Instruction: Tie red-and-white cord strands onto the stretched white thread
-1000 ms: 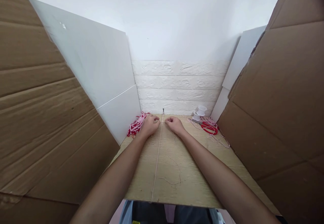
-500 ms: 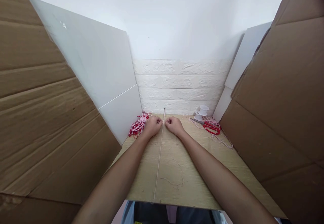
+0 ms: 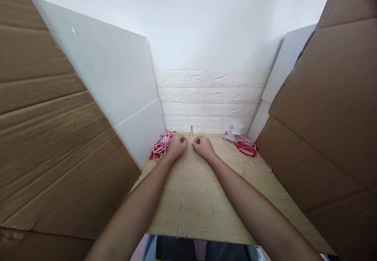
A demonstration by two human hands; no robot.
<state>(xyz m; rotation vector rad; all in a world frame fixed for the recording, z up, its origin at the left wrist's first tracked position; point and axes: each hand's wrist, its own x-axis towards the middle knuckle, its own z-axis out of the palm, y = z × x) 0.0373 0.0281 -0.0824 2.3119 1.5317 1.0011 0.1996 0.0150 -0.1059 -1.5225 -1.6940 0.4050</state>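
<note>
A pale cord (image 3: 185, 182) runs taut from a dark nail (image 3: 191, 129) at the back down to the front edge of the board. My left hand (image 3: 177, 145) is closed in a pinch just left of the cord. On the other side, my right hand (image 3: 203, 146) pinches in the same way, its fingertips close to the cord. Both seem to grip the ends of a fine thread (image 3: 178, 166), whose tails hang faintly below the hands; between the fingers it is too thin to make out. A loose pink thread (image 3: 202, 214) lies curved on the board.
Beside my left hand sits a heap of red and pink braided cords (image 3: 160, 146). At the back right are white spools (image 3: 236, 128), red-handled scissors (image 3: 246, 149) and more pink cord (image 3: 259, 166). Cardboard walls (image 3: 59, 135) flank the wooden board (image 3: 229, 217).
My left hand has drawn very slightly left, away from the cord, and my right hand has shifted a touch right. Both keep their pinch.
</note>
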